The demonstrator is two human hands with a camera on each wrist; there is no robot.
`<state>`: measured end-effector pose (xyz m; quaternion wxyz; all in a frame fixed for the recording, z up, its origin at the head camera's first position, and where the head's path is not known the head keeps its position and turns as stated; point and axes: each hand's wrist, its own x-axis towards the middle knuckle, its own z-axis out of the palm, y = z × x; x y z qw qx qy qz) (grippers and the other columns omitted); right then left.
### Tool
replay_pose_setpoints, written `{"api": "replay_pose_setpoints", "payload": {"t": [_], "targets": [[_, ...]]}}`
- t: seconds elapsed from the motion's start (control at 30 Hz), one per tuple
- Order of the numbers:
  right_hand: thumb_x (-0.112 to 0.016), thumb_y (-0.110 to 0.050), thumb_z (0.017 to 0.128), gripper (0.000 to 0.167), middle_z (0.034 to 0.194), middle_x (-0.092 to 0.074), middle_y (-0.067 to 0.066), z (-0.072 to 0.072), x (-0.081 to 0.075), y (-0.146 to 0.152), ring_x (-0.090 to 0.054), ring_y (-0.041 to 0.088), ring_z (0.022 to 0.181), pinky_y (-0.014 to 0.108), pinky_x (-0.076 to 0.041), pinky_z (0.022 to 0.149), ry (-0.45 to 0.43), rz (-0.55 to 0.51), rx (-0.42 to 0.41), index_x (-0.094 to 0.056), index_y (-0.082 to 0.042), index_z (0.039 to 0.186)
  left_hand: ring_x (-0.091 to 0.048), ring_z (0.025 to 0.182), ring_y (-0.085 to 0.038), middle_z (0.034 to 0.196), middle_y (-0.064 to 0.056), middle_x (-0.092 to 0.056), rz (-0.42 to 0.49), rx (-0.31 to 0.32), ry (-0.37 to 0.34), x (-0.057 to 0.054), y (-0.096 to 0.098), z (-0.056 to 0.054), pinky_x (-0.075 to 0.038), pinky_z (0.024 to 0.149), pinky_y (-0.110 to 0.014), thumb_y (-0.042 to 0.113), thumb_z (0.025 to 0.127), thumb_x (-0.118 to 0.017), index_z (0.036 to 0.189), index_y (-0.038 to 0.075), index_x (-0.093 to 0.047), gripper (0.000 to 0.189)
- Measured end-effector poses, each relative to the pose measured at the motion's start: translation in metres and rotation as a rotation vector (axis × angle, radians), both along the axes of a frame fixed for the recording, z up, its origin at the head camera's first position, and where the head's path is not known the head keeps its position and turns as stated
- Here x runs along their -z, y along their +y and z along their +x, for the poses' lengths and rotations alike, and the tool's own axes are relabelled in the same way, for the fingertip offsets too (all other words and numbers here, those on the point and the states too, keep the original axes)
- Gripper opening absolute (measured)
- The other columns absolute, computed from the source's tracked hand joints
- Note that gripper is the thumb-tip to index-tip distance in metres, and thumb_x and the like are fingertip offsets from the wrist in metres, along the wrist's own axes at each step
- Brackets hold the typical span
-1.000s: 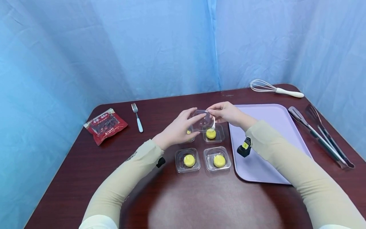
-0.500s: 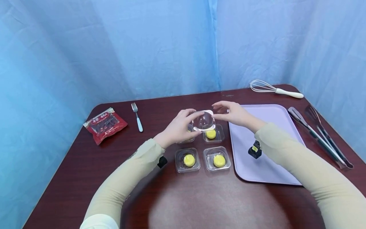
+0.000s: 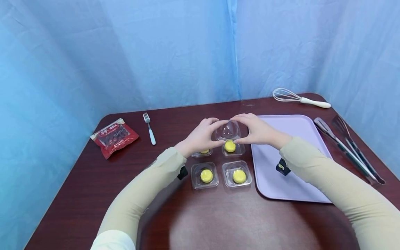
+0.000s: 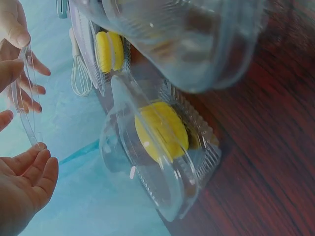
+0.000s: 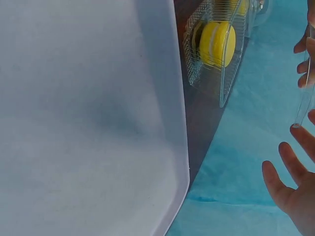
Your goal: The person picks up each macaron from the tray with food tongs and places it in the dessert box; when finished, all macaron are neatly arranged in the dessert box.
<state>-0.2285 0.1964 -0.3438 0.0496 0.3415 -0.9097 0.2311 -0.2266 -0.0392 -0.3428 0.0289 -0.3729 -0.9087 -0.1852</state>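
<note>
My left hand (image 3: 201,137) and right hand (image 3: 258,130) hold a clear plastic domed lid (image 3: 227,130) from its two sides, fingertips at the upper edge and thumbs low. It hovers over the back right clear plastic box, whose yellow macaron (image 3: 230,147) shows just under the lid. In the right wrist view that macaron (image 5: 216,44) sits in a box base with no lid on it. The back left box is partly hidden behind my left hand; the left wrist view shows its macaron (image 4: 161,132) under a domed lid.
Two more clear boxes with yellow macarons stand in front, a left box (image 3: 195,182) and a right box (image 3: 230,182). A lilac tray (image 3: 290,166) lies to their right, with tongs (image 3: 347,149) and a whisk (image 3: 301,98) beyond. A fork (image 3: 150,128) and red packet (image 3: 115,137) lie left.
My right hand draws back from the lid, then returns to hold its right side. The left hand carries the lid slightly right, and the lid turns to show its dome upward.
</note>
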Motion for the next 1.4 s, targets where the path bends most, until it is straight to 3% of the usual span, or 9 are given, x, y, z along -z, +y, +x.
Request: {"api": "replay_pose_setpoints", "payload": {"t": [0.13, 0.33, 0.63, 0.9, 1.4], "targets": [[-0.083, -0.030, 0.069, 0.072, 0.126, -0.058, 0.016, 0.002, 0.002, 0.001, -0.050, 0.033, 0.112, 0.050, -0.040, 0.097, -0.011, 0.032, 0.022, -0.055, 0.000, 0.127, -0.040, 0.126, -0.028, 0.137, -0.012, -0.045, -0.020, 0.014, -0.055, 0.001, 0.004, 0.000, -0.040, 0.102, -0.040, 0.036, 0.085, -0.069, 0.144, 0.019, -0.041, 0.067], [-0.083, -0.034, 0.069, 0.071, 0.122, -0.061, 0.017, 0.002, 0.011, 0.001, -0.054, 0.034, 0.112, 0.050, -0.041, 0.098, -0.005, 0.077, 0.007, -0.057, 0.002, 0.125, -0.039, 0.129, -0.027, 0.142, -0.013, -0.040, -0.122, 0.026, -0.158, 0.004, 0.006, -0.001, -0.039, 0.104, -0.039, 0.032, 0.087, -0.067, 0.147, 0.021, -0.035, 0.069], [-0.082, -0.038, 0.071, 0.072, 0.122, -0.061, 0.019, 0.004, 0.021, 0.002, -0.055, 0.036, 0.114, 0.051, -0.043, 0.096, -0.043, 0.135, -0.002, -0.057, 0.003, 0.124, -0.040, 0.129, -0.025, 0.143, -0.012, -0.040, -0.197, 0.044, -0.244, 0.007, 0.011, 0.000, -0.041, 0.102, -0.038, 0.029, 0.088, -0.067, 0.149, 0.021, -0.032, 0.071], [-0.083, -0.034, 0.069, 0.067, 0.117, -0.064, 0.016, 0.006, 0.025, 0.003, -0.058, 0.034, 0.110, 0.049, -0.044, 0.094, -0.053, 0.149, -0.025, -0.059, 0.002, 0.121, -0.042, 0.129, -0.023, 0.141, -0.011, -0.043, -0.223, 0.059, -0.262, 0.012, 0.016, 0.002, -0.040, 0.104, -0.037, 0.029, 0.087, -0.068, 0.148, 0.019, -0.033, 0.071], [-0.082, -0.038, 0.070, 0.064, 0.112, -0.065, 0.015, 0.011, 0.024, 0.003, -0.058, 0.033, 0.105, 0.048, -0.046, 0.091, -0.098, 0.178, -0.024, -0.062, 0.000, 0.118, -0.044, 0.127, -0.022, 0.138, -0.009, -0.048, -0.271, 0.067, -0.227, 0.018, 0.022, 0.004, -0.040, 0.104, -0.033, 0.030, 0.088, -0.068, 0.146, 0.013, -0.036, 0.068]]}}
